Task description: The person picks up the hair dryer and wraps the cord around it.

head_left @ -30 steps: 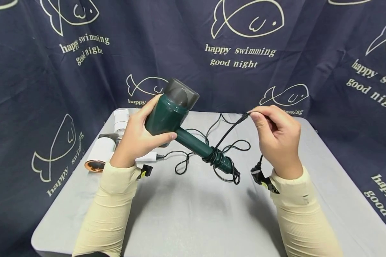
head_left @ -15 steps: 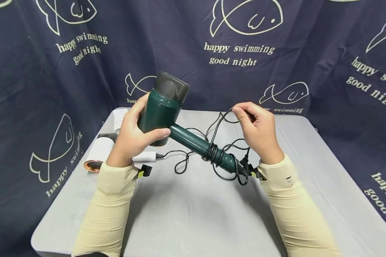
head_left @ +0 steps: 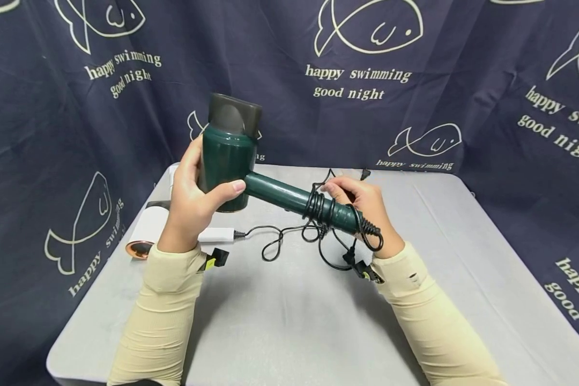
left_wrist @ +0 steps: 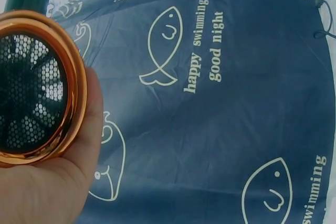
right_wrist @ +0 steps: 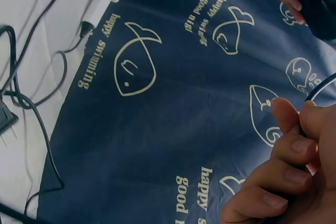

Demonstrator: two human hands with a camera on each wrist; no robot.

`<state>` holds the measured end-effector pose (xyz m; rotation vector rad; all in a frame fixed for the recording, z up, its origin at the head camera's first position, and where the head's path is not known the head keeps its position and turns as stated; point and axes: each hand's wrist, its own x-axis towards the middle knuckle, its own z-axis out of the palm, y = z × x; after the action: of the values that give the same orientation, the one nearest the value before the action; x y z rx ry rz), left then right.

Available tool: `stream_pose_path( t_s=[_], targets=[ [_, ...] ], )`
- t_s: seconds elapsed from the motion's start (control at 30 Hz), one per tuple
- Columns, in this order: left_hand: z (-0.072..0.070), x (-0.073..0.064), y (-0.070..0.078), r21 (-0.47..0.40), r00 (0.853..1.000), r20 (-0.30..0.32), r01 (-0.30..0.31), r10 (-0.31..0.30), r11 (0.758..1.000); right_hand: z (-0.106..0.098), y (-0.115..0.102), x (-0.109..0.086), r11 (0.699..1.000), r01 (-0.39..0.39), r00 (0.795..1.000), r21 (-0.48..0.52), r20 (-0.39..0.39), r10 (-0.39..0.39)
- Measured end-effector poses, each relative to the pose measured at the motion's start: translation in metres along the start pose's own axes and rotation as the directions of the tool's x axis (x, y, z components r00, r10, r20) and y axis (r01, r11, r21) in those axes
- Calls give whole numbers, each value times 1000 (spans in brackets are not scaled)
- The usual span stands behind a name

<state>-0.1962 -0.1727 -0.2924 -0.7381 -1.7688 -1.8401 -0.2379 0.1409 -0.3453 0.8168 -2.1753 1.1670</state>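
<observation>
A dark green hair dryer (head_left: 229, 161) with a smoky nozzle (head_left: 234, 115) is held above the table. My left hand (head_left: 185, 201) grips its barrel from the left, thumb across the base of the handle. In the left wrist view, its copper-rimmed mesh back (left_wrist: 31, 90) faces the camera. Several turns of black cord (head_left: 320, 208) wrap the handle, which slants down to the right. Behind the handle, my right hand (head_left: 369, 199) pinches the loose cord, seen between thumb and forefinger as a thin cord (right_wrist: 321, 85) in the right wrist view.
At the table's left lies a white hair dryer (head_left: 151, 225) with a copper rim, and a white handle (head_left: 216, 235) shows beside my left wrist. Another white object (head_left: 172, 174) is mostly hidden behind my left hand. Loose black cord (head_left: 272, 259) curls over the tabletop (head_left: 289, 321).
My right hand has swung left and down behind the handle, bringing the cord round it. My left hand has tilted the green hair dryer more upright and shifted it left.
</observation>
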Motion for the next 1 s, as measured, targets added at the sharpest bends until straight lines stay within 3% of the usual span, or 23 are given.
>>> stream_pose_path(
  t_s=[0.1, 0.2, 0.33, 0.43, 0.7, 1.0],
  targets=[
    [0, 0, 0, -18, 999, -33, -19, 18, 1000, 5, -3, -3, 999, 35, 999, -39, 7, -35],
    [0, 1, 1, -26, 997, -66, -42, 40, 999, 10, -6, -5, 989, 51, 998, -140, 28, -48],
    [0, 2, 1, -58, 993, -103, -63, 57, 996, 13, -13, -9, 984, -37, 995, -174, 88, 53],
    [1, 2, 0, -99, 990, -125, -73, 60, 992, 15, -19, -12, 991, -92, 984, -97, 142, 105],
    [3, 3, 4, -122, 974, -219, -81, 53, 989, 19, -36, -16, 993, 90, 986, -72, 148, -79],
    [6, 2, 11, -106, 956, -292, -71, 38, 992, 19, -58, -22, 984, 155, 966, -91, 224, -131]
  ],
)
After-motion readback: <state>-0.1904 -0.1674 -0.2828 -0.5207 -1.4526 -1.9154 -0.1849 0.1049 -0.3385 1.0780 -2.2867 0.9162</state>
